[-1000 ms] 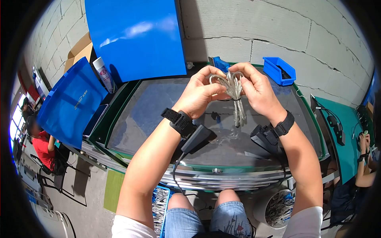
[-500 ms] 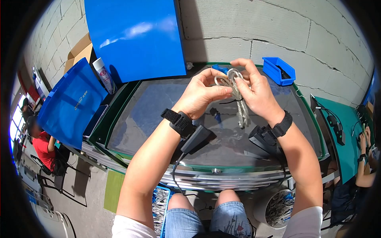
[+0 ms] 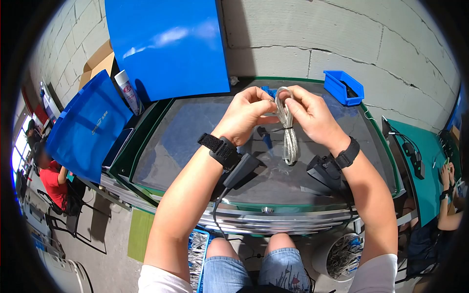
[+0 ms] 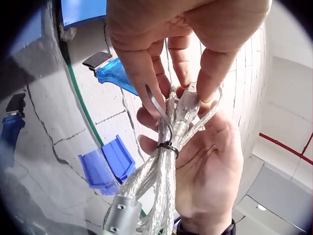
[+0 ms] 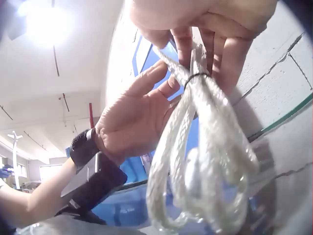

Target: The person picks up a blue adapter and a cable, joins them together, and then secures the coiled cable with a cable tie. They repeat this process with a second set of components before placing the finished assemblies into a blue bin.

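A clear braided cable bundle (image 3: 290, 146), bound by a dark tie (image 4: 167, 146), hangs between the hands over the table. My left hand (image 3: 243, 116) pinches a translucent plug (image 4: 188, 105) at the bundle's upper end with thumb and fingers. From the other side my right hand (image 3: 318, 119) grips the upper loops, its thumb against the strands. In the left wrist view a grey cylinder (image 4: 122, 214) sits on the cable below the tie. The right wrist view shows the loops (image 5: 215, 142) hanging under my right hand (image 5: 210, 17).
A blue piece with a dark end (image 3: 266, 138) lies on the dark tabletop (image 3: 195, 171), and another blue piece (image 3: 268, 91) near its back edge. A blue bin (image 3: 344, 88) stands back right, a spray can (image 3: 129, 92) left. Cable-filled containers sit below the table.
The bundle has turned and now hangs straighter, slightly lower and to the left. My right hand's raised fingers have come down onto the loops; my left fingers have drawn in around the plug end.
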Demonstrator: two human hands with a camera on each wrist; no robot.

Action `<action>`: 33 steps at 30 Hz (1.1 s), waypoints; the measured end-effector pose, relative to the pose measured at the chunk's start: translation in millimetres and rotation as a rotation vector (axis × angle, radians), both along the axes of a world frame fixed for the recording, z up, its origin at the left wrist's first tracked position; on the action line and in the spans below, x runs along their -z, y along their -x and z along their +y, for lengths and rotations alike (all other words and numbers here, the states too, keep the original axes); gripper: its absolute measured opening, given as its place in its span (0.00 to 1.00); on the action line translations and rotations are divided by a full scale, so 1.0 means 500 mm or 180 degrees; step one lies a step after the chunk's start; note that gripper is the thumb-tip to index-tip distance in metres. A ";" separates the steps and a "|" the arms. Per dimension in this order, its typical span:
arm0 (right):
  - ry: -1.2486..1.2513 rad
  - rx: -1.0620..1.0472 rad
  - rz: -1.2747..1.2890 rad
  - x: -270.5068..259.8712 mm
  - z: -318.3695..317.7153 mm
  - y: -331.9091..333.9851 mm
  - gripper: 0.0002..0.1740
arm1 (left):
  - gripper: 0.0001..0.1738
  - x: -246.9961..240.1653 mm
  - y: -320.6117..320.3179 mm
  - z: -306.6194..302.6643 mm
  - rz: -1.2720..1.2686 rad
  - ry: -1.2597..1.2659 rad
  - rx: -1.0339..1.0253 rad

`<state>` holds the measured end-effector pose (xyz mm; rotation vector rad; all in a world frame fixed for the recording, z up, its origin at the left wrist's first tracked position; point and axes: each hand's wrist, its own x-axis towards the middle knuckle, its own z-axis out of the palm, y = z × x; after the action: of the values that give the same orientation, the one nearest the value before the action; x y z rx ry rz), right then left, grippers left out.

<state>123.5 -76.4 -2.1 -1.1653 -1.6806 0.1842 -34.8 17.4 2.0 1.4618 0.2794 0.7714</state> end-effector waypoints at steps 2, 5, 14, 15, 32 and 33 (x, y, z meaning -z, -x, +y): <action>0.0048 -0.0064 0.0381 0.008 0.008 -0.007 0.11 | 0.05 0.000 0.001 0.001 -0.0025 0.0012 0.0009; 0.0225 -0.0331 0.1030 -0.010 -0.007 0.013 0.13 | 0.05 -0.006 0.002 -0.007 -0.0117 0.0034 0.0063; 0.0512 -0.0726 0.0820 -0.011 -0.004 0.005 0.13 | 0.05 -0.004 0.004 -0.003 -0.0343 0.0225 0.0072; 0.0608 -0.0862 0.0713 -0.011 -0.005 0.005 0.14 | 0.06 -0.005 0.006 -0.002 -0.0389 0.0242 0.0009; 0.0937 -0.1642 0.1019 -0.025 -0.018 -0.012 0.26 | 0.05 -0.005 0.011 0.002 -0.0482 0.0317 0.0299; 0.0936 -0.1640 0.1019 -0.023 -0.017 -0.013 0.26 | 0.05 -0.006 0.012 0.001 -0.0482 0.0296 0.0302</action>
<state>130.1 -85.2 9.6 -0.8282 -1.6651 0.9168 -40.7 17.8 4.8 1.3124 0.1280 0.7776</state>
